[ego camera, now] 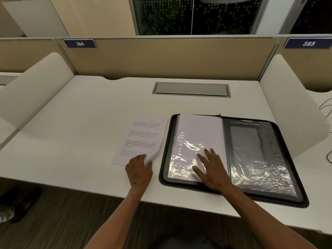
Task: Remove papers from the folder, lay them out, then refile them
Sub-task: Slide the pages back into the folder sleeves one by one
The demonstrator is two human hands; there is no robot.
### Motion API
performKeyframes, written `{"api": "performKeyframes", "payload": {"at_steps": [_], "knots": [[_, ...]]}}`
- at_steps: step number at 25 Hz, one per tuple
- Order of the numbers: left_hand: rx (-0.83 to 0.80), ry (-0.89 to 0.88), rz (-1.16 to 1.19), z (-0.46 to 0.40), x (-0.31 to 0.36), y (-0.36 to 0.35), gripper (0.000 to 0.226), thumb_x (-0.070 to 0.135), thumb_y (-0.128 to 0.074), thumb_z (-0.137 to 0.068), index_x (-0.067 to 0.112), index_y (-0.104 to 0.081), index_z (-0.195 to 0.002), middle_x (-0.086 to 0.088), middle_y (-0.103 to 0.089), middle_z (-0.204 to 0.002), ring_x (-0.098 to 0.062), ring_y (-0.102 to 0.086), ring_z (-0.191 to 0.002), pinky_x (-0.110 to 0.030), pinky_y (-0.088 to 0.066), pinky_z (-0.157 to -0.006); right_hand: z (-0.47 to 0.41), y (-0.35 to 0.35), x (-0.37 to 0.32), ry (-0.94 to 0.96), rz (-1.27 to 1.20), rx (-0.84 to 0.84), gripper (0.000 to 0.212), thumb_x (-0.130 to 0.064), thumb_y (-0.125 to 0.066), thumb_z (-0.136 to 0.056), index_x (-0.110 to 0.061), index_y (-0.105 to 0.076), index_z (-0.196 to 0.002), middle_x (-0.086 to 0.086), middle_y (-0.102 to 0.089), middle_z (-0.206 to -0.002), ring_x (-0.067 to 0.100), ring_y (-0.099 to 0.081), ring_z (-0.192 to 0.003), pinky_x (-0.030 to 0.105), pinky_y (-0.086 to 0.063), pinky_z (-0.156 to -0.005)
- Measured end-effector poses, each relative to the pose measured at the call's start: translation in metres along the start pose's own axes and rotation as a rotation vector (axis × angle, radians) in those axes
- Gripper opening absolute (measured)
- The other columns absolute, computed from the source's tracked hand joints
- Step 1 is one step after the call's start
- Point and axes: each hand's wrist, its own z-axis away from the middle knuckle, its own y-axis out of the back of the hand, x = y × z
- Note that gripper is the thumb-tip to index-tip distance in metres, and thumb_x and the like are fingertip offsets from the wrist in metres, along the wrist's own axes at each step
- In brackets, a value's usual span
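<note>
Head view: printed sheet point(142, 139) on desk point(80, 123) is pinched at its lifted corner by L hand point(139, 170); open folder point(233, 159) is pressed by flat-fingered R hand point(212, 169).

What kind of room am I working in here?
Probably a shared study hall or open-plan office: numbered seat plates, 384 and 385, on a partition screen, and a cable hatch set in the white desk.

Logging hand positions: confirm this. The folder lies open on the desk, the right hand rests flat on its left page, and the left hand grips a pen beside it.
Not a pen. The head view shows the left hand pinching the printed paper beside the folder; the rest stands.
</note>
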Motion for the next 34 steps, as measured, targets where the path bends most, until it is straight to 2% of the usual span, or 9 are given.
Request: {"api": "performKeyframes", "payload": {"at_steps": [5, 9, 11, 13, 16, 19, 22, 28, 34], "knots": [[0.107, 0.082, 0.342, 0.005, 0.041, 0.031, 0.02, 0.031, -0.069, -0.092, 0.015, -0.071, -0.105, -0.001, -0.073, -0.102, -0.019, -0.068, -0.091, -0.028, -0.054, -0.081, 0.023, 0.01, -0.048, -0.116, -0.536, 0.12, 0.064, -0.068, -0.058, -0.087, -0.035, -0.05, -0.141, -0.011, -0.049, -0.149, 0.004, -0.048, -0.133, 0.04, -0.043, -0.112], [-0.085, 0.162, 0.59, 0.028, 0.113, 0.052, 0.01, 0.038, -0.068, -0.092, 0.03, -0.063, -0.097, 0.022, -0.059, -0.085, 0.0, -0.059, -0.078, -0.014, -0.044, -0.067, 0.041, 0.019, -0.065, -0.14, -0.659, -0.041, 0.105, -0.066, -0.082, -0.065, -0.043, -0.03, -0.153, -0.017, -0.044, -0.15, 0.003, -0.055, -0.122, 0.033, -0.051, -0.103], [-0.211, 0.11, 0.613, 0.044, 0.142, 0.043, 0.017, 0.042, -0.069, -0.09, 0.031, -0.064, -0.102, 0.02, -0.061, -0.09, -0.001, -0.06, -0.081, -0.018, -0.047, -0.073, 0.048, 0.022, -0.061, -0.192, -0.687, -0.077, 0.121, -0.067, -0.085, -0.06, -0.045, -0.016, -0.157, -0.012, -0.041, -0.153, 0.012, -0.054, -0.129, 0.035, -0.051, -0.105], [-0.317, 0.022, 0.617, 0.059, 0.166, 0.033, 0.022, 0.043, -0.071, -0.088, 0.031, -0.063, -0.105, 0.019, -0.061, -0.093, -0.001, -0.06, -0.082, -0.02, -0.048, -0.078, 0.055, 0.028, -0.053, -0.252, -0.746, -0.017, 0.114, -0.05, -0.086, -0.071, -0.042, -0.012, -0.158, -0.008, -0.047, -0.149, 0.016, -0.057, -0.127, 0.038, -0.053, -0.103], [-0.501, -0.135, 0.607, 0.078, 0.196, 0.022, 0.023, 0.045, -0.073, -0.086, 0.033, -0.065, -0.104, 0.023, -0.063, -0.092, 0.003, -0.065, -0.085, -0.01, -0.048, -0.069, 0.074, 0.037, -0.033, -0.359, -0.813, 0.137, 0.071, -0.021, -0.071, -0.092, -0.033, -0.035, -0.152, -0.014, -0.061, -0.125, 0.004, -0.064, -0.11, 0.035, -0.059, -0.091], [-0.645, -0.207, 0.595, 0.091, 0.213, 0.012, 0.045, 0.058, -0.073, -0.08, 0.03, -0.068, -0.115, 0.02, -0.067, -0.107, 0.001, -0.066, -0.094, -0.011, -0.049, -0.071, 0.096, 0.038, -0.006, -0.486, -0.859, 0.268, 0.029, -0.023, -0.06, -0.099, -0.028, -0.058, -0.127, 0.0, -0.071, -0.116, 0.016, -0.072, -0.1, 0.042, -0.062, -0.083], [-0.668, -0.241, 0.566, 0.101, 0.222, 0.001, 0.044, 0.057, -0.071, -0.082, 0.031, -0.068, -0.117, 0.023, -0.063, -0.111, 0.001, -0.062, -0.101, -0.014, -0.047, -0.081, 0.119, 0.05, 0.017, -0.628, -1.172, 0.316, 0.04, -0.007, -0.055, -0.1, -0.026, -0.049, -0.135, 0.008, -0.068, -0.12, 0.025, -0.075, -0.091, 0.041, -0.063, -0.08], [-0.37, -0.279, 0.514, 0.13, 0.23, -0.029, 0.018, 0.019, -0.064, -0.093, 0.024, -0.071, -0.109, 0.013, -0.068, -0.109, -0.004, -0.059, -0.104, -0.018, -0.04, -0.09, 0.172, 0.092, 0.076, -0.774, -1.621, 0.529, 0.045, 0.008, -0.053, -0.097, -0.009, -0.049, -0.139, 0.017, -0.07, -0.117, 0.029, -0.076, -0.087, 0.03, -0.062, -0.068], [-0.525, -0.673, 0.165, 0.143, 0.261, -0.07, 0.026, 0.028, -0.07, -0.088, 0.018, -0.073, -0.112, 0.0, -0.066, -0.12, -0.018, -0.054, -0.116, -0.028, -0.044, -0.096, 0.209, 0.125, 0.108, -0.786, -1.809, 0.531, 0.05, 0.009, -0.052, -0.095, -0.013, -0.05, -0.14, 0.014, -0.074, -0.115, 0.029, -0.074, -0.098, 0.029, -0.062, -0.069]]}}
